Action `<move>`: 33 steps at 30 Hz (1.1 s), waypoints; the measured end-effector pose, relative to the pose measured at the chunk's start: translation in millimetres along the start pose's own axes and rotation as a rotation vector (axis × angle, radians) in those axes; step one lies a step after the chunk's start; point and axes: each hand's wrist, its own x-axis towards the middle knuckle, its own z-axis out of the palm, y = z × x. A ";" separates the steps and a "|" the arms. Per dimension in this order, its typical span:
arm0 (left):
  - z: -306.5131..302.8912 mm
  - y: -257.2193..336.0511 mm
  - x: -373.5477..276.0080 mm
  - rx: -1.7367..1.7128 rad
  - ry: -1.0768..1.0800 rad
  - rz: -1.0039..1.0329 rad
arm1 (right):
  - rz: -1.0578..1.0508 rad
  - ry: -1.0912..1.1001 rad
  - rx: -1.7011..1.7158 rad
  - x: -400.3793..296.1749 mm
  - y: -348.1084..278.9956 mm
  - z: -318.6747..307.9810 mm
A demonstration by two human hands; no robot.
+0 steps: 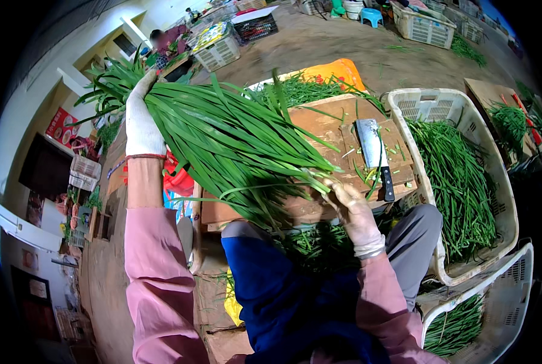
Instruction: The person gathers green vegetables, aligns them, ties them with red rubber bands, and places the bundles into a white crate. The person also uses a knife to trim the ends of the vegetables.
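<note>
My left hand (pixel 144 118), in a white knit glove, grips a large bunch of long flat green leaves, likely garlic chives (pixel 225 132), near its leafy tips. The bunch slants down to the right over a wooden board (pixel 314 120). At its pale stem ends is my right hand (pixel 350 207), in a thin whitish glove, with fingers closed on a few stems. A cleaver (pixel 371 143) with a black handle lies on a smaller cutting board (pixel 400 157), among chopped stem bits. My fingers partly hide the stem ends.
Right of the board stands a white plastic crate (pixel 510 214) holding loose greens (pixel 453 182); another crate (pixel 523 295) is below it. Behind the board are trimmed greens (pixel 293 91) and an orange bag (pixel 341 73). A person (pixel 173 41) sits farther back, near more crates (pixel 218 52).
</note>
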 end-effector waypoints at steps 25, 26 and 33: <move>1.1 5.5 -1.2 -0.089 0.018 -0.007 | -0.002 0.116 -0.396 -17.8 10.2 -79.5; -0.2 10.9 -1.5 -0.077 0.036 0.010 | -0.018 0.106 -0.957 -17.9 20.2 -92.6; -18.6 7.9 -8.3 -0.164 -0.116 -0.030 | 0.224 -0.280 -0.211 -0.6 -27.8 8.9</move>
